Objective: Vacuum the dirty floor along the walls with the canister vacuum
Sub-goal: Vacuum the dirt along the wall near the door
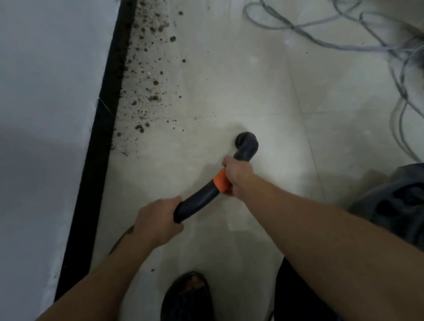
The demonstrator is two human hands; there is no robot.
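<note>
Your left hand (pixel 160 221) has its fingers curled round the near end of the dark grey curved plastic vacuum tube (pixel 198 201). Your right hand (pixel 237 176) wraps the tube at its orange collar (pixel 220 181), likely so one hand steers while the other steadies. Beyond your right fingers the tube bends down toward the pale tiled floor (pixel 238 83); its mouth is hidden. The scattered brown dirt (pixel 150 84) lies ahead and left of both hands, against the black skirting strip (pixel 107 112). The grey canister vacuum (pixel 409 204) sits right of your right forearm, near enough to follow.
</note>
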